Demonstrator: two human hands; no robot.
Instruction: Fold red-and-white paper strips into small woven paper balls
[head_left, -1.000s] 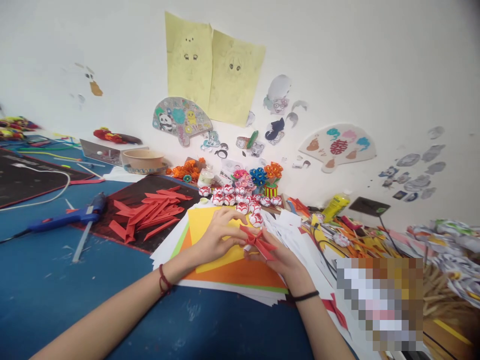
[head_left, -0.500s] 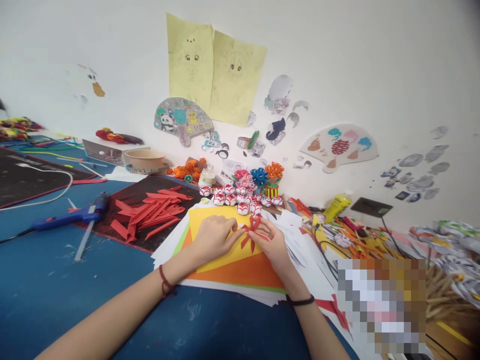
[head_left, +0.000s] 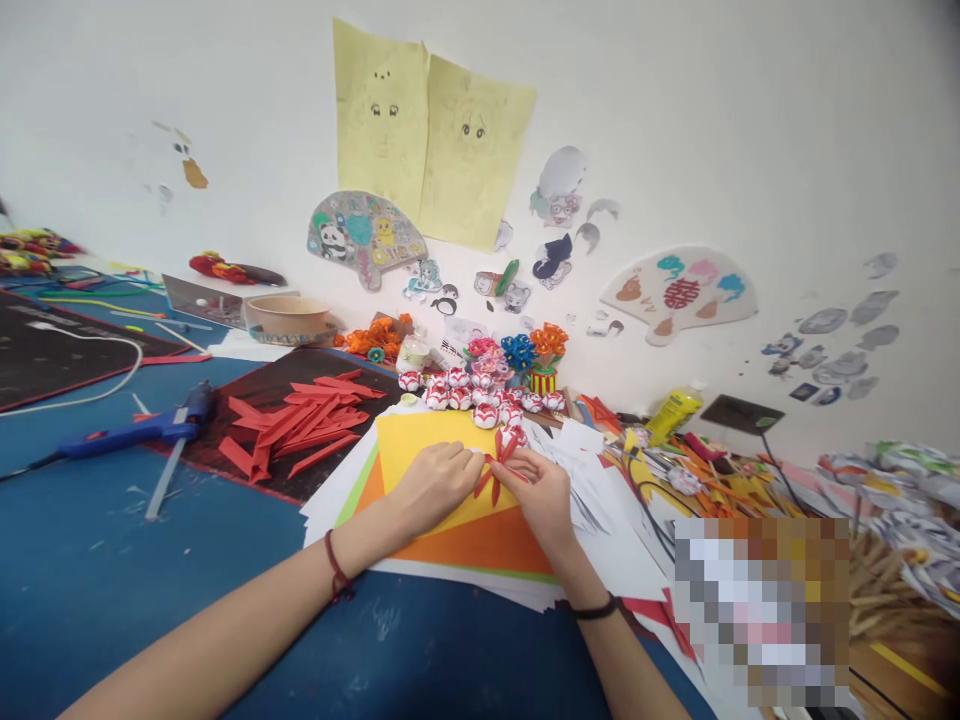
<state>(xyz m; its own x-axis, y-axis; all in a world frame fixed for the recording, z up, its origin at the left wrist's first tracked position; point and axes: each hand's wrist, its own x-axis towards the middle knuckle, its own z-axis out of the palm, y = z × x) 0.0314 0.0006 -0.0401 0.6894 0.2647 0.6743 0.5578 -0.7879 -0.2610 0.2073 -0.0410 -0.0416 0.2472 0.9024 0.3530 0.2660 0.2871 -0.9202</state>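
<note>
A small red folded-paper piece with several pointed arms is held over a stack of coloured paper, yellow and orange on top. My right hand pinches it from the right. My left hand has its fingers curled closed at the piece's left side, gripping its edge. Just beyond the hands, several red-and-white paper flowers stand grouped. Left of the stack, a pile of red folded strips lies on a dark mat.
A blue glue gun lies on the blue table at the left. Behind the mat sits a round bowl. A yellow bottle, a black cable and heaped paper strips occupy the right side.
The red piece has turned and shifted slightly left. My left hand's fingers have curled in closer to it, and my right hand has moved slightly left too.
</note>
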